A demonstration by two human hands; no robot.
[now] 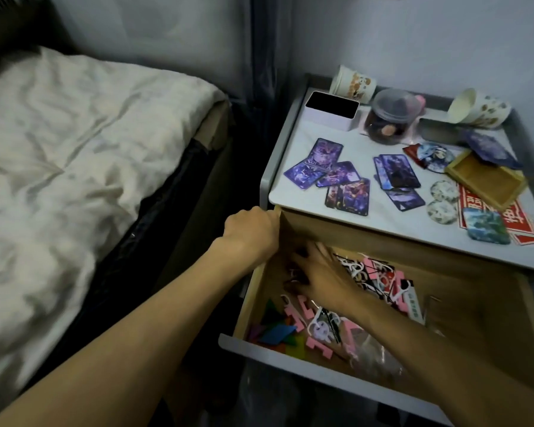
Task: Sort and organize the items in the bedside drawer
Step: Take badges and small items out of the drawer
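Both forearms reach forward from the lower edge. The left hand [252, 232] curls its fingers over the left wall of the open drawer [475, 328]. The right hand [319, 277] dips into the drawer's back left corner, its fingers [307, 257] blurred; whether they hold anything cannot be told. Pink pieces [294, 315] and coloured tiles [278, 331] lie jumbled near them.

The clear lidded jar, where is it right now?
In the head view the jar stands at the back of the nightstand top, between the open white box on its left and the tipped paper cup on its right.
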